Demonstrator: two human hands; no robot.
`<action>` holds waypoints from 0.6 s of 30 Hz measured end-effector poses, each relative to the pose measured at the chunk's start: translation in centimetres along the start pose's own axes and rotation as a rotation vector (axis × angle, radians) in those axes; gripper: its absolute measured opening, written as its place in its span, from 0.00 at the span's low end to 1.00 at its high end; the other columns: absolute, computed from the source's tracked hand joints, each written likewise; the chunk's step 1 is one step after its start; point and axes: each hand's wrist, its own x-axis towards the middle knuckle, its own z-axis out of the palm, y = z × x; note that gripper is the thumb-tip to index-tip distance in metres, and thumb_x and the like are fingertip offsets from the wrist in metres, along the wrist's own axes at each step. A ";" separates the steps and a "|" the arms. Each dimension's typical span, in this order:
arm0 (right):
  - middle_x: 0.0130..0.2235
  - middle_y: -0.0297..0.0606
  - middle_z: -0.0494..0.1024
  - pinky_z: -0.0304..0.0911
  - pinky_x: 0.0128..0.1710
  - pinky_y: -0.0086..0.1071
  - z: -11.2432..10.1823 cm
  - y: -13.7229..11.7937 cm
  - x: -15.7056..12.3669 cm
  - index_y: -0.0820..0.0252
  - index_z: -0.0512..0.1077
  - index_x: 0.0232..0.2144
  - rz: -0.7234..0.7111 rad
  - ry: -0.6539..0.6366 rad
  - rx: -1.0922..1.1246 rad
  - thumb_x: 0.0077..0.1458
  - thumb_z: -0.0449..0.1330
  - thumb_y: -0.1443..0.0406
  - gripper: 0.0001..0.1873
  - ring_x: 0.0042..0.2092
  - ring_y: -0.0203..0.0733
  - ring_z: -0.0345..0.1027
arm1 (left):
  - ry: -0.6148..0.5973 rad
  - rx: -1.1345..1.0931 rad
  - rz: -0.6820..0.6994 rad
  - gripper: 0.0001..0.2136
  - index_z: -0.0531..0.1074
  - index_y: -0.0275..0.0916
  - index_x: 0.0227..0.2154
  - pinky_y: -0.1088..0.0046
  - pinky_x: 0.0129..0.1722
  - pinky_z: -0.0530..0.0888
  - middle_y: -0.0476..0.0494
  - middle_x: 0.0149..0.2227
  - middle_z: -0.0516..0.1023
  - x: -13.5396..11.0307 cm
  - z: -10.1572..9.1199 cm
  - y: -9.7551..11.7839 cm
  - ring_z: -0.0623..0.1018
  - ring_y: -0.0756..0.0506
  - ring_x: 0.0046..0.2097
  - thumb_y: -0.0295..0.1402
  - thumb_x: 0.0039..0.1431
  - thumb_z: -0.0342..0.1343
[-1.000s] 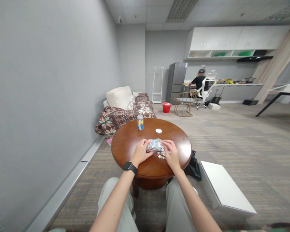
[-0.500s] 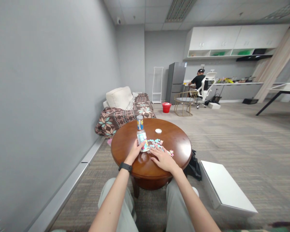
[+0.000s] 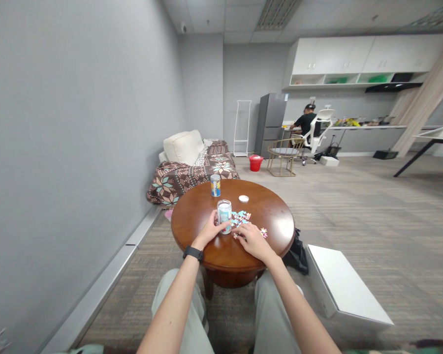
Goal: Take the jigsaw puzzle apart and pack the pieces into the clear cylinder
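Observation:
A clear-topped jar (image 3: 225, 216) with a light blue and white label stands upright near the middle of the round wooden table (image 3: 192, 231). My left hand (image 3: 211, 230), with a black band on its wrist, is wrapped round the jar's left side. Jigsaw puzzle pieces (image 3: 240, 216), blue, white and pink, lie in a loose pile just right of the jar. My right hand (image 3: 254, 242) is bent over the near side of the pile, its thumb and fingers drawn in on a few pieces beside the jar's base. Its palm hides part of the pile.
Toward the table's far edge stands a second can (image 3: 215, 186), yellow and blue with a grey lid. A round white lid (image 3: 243, 198) lies flat behind the pieces. A large white box (image 3: 349, 280) rests on the floor at right; a person (image 3: 305, 120) sits far off at a counter.
The jar, tilted before, is now upright, with my left hand still round it. My right hand's fingers, spread flat over the pieces before, have curled in.

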 end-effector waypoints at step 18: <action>0.40 0.40 0.76 0.61 0.47 0.40 -0.8 -0.9 -0.2 0.56 0.78 0.39 0.067 -0.080 0.015 0.54 0.58 0.74 0.13 0.45 0.46 0.67 | -0.009 0.048 0.019 0.26 0.64 0.39 0.46 0.62 0.54 0.72 0.40 0.49 0.76 -0.2 -0.1 0.0 0.77 0.43 0.51 0.44 0.49 0.66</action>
